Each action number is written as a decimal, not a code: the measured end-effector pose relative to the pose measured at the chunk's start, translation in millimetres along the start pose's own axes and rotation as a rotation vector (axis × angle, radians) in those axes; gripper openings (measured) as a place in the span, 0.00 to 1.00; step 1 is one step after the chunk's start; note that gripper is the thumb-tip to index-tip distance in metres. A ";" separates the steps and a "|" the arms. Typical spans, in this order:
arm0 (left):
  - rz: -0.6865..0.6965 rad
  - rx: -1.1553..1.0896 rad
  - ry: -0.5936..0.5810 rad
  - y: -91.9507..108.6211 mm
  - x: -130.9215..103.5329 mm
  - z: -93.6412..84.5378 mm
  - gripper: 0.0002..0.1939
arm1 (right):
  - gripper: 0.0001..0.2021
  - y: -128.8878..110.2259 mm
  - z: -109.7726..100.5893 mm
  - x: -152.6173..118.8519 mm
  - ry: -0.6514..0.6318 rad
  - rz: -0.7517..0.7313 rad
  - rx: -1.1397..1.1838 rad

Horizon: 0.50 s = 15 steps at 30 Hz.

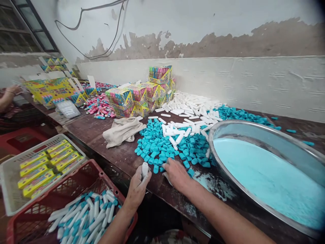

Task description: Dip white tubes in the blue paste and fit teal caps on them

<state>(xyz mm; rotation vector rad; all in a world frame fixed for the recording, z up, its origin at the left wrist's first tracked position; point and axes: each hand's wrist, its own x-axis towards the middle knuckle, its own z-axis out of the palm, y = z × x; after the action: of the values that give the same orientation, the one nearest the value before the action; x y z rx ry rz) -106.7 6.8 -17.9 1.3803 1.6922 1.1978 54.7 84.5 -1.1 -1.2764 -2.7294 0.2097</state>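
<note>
My left hand (pixel 138 184) is closed around a white plastic tube (pixel 145 168), held upright with its open end up, just off the table's front edge. At the near side of a heap of turquoise caps (pixel 154 140), my right hand (pixel 175 173) reaches down with its fingers bent together; whatever they hold is hidden. White tubes (pixel 194 105) lie behind and on top of the caps. To the right stands a large metal basin (pixel 254 196) with light blue powder in it.
A red crate (pixel 24 217) of capped tubes and a white crate (pixel 7 169) of yellow boxes are at lower left. A cloth (pixel 123 130) and packed display boxes (pixel 144 95) lie beyond my left hand. Another person's arm (pixel 8 96) shows at far left.
</note>
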 end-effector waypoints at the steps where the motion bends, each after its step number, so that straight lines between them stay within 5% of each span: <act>1: 0.001 0.001 -0.010 1.7 -0.9 1.5 0.12 | 0.06 -1.1 1.3 1.8 -0.002 -0.009 -0.013; 10: -0.035 -0.162 -0.291 15.4 0.0 20.9 0.11 | 0.11 7.9 -7.5 -35.8 0.311 -0.427 -0.022; 15: -0.106 -0.468 -0.423 19.8 -1.3 38.3 0.15 | 0.06 13.0 -18.2 -50.4 0.357 -0.263 0.400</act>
<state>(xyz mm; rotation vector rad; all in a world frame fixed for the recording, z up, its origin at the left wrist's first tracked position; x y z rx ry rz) -64.7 15.7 -14.3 1.1355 1.0908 1.0620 99.7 55.3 12.0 -0.7568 -2.3588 0.4286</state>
